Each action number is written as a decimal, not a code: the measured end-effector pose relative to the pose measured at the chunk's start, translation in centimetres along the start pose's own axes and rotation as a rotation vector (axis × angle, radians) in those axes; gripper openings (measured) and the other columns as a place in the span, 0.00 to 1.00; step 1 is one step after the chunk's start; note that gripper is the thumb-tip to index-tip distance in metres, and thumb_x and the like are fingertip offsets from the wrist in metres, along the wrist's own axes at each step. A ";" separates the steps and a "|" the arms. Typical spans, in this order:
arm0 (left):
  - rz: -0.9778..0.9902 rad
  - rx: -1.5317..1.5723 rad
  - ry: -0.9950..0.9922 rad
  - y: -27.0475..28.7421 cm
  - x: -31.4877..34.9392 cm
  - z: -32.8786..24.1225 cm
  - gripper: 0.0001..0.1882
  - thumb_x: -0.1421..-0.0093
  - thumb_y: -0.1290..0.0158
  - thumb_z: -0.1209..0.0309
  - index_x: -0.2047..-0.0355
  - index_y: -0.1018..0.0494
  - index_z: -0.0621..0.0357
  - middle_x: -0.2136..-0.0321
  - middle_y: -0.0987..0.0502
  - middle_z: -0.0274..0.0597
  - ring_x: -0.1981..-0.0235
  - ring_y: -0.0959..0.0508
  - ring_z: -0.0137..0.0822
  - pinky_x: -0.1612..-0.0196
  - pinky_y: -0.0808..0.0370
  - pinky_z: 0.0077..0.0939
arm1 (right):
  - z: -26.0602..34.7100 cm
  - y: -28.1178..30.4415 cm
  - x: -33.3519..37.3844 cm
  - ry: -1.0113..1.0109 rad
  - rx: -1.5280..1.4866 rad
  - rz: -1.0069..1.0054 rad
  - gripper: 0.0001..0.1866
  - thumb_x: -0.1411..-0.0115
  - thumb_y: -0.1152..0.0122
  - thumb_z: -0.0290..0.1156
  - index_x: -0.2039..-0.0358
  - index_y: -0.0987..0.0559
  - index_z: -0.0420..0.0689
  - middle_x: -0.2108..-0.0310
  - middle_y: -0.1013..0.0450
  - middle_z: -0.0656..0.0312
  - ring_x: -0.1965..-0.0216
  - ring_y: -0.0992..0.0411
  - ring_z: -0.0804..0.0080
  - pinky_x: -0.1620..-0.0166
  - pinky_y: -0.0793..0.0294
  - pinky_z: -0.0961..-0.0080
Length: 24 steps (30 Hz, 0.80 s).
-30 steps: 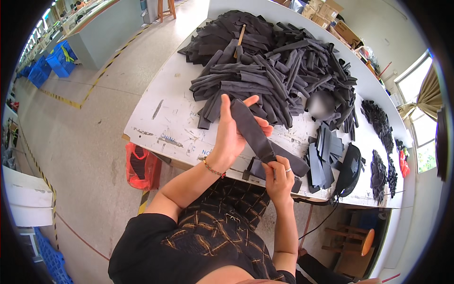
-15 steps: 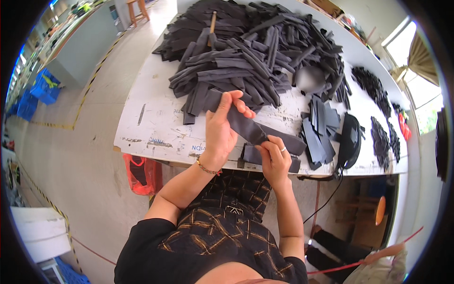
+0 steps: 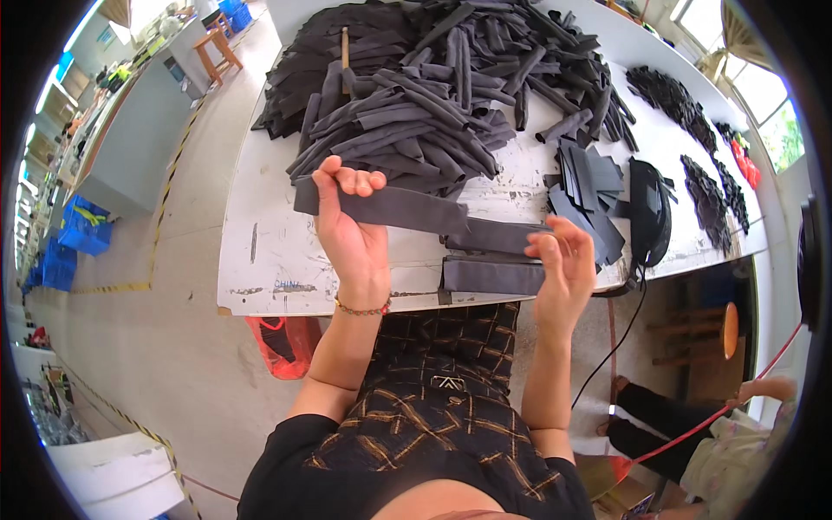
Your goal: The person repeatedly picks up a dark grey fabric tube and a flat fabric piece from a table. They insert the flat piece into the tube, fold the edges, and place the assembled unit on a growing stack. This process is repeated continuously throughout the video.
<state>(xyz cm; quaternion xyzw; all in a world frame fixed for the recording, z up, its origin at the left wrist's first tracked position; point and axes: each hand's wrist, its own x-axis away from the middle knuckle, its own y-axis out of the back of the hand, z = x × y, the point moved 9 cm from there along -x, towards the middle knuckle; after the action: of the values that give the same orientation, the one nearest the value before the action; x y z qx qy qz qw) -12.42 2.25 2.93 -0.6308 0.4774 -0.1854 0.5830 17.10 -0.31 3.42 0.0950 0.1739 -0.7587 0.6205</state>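
Observation:
My left hand (image 3: 351,234) is closed on one end of a dark grey fabric strip (image 3: 407,208), pinching it between thumb and fingers. From there the strip stretches to the right above the white table (image 3: 260,225). Its far end overlaps a folded grey strip (image 3: 494,234) lying near the table's front edge. Another folded strip (image 3: 485,276) lies just nearer to me. My right hand (image 3: 568,273) hovers at the right ends of these two, its fingers loosely bent and apart, with nothing visible held in them.
A big heap of dark fabric strips (image 3: 407,121) covers the back, with a wooden stick (image 3: 345,52) upright in it. Flat dark pieces (image 3: 585,186) and a black pouch (image 3: 650,212) sit to the right. A red bag (image 3: 286,347) is below the table; a person (image 3: 737,451) is at lower right.
My right hand has let go of the held strip and moved right. My left hand has shifted left, and the strip now lies straighter across.

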 end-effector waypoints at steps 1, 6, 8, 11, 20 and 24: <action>0.015 -0.012 0.035 -0.7 0.5 0.9 0.15 0.28 0.57 0.61 0.57 0.27 0.60 0.76 0.33 0.32 0.73 0.32 0.29 0.58 0.30 0.30 | -0.2 -1.4 0.1 -0.054 -0.062 0.063 0.13 0.36 0.43 0.25 0.52 0.29 0.36 0.53 0.30 0.52 0.64 0.28 0.73 0.61 0.25 0.77; 0.038 0.073 0.198 -0.7 2.0 3.8 0.14 0.27 0.58 0.63 0.57 0.28 0.60 0.77 0.33 0.32 0.75 0.32 0.28 0.61 0.32 0.28 | -3.6 -6.0 1.3 -0.298 -0.123 0.230 0.10 0.34 0.41 0.31 0.60 0.23 0.36 0.69 0.27 0.65 0.70 0.29 0.80 0.65 0.24 0.77; -0.005 0.165 0.280 0.3 2.1 4.5 0.14 0.27 0.59 0.64 0.56 0.28 0.60 0.77 0.34 0.32 0.75 0.32 0.28 0.61 0.32 0.28 | -3.6 -5.8 1.7 -0.265 -0.230 0.208 0.09 0.34 0.40 0.31 0.64 0.23 0.36 0.71 0.27 0.66 0.69 0.29 0.81 0.66 0.25 0.78; 0.009 0.242 0.297 0.6 1.6 5.0 0.14 0.27 0.58 0.64 0.56 0.28 0.60 0.77 0.35 0.32 0.75 0.33 0.29 0.61 0.32 0.28 | -4.4 -5.5 1.7 -0.292 -0.328 0.187 0.09 0.34 0.41 0.31 0.66 0.23 0.37 0.71 0.27 0.66 0.70 0.30 0.82 0.67 0.26 0.78; 0.235 0.103 0.236 -2.5 2.0 5.0 0.19 0.28 0.58 0.56 0.52 0.28 0.59 0.74 0.33 0.32 0.69 0.31 0.30 0.59 0.31 0.33 | -2.1 -4.8 1.3 -0.058 0.170 0.231 0.04 0.39 0.37 0.24 0.66 0.21 0.38 0.73 0.28 0.64 0.71 0.29 0.76 0.69 0.28 0.78; -0.177 -0.228 0.360 -2.1 4.3 6.1 0.20 0.30 0.55 0.54 0.51 0.29 0.57 0.64 0.28 0.34 0.62 0.27 0.32 0.55 0.29 0.37 | 4.5 -4.2 3.1 0.731 0.450 0.059 0.14 0.55 0.29 0.15 0.66 0.20 0.37 0.72 0.28 0.59 0.73 0.29 0.64 0.71 0.29 0.74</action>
<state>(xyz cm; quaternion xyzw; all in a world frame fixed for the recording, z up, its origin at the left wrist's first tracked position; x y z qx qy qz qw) -4.76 1.81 1.94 -0.6889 0.5344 -0.2900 0.3947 12.67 -4.19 7.08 0.4957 0.2097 -0.6762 0.5031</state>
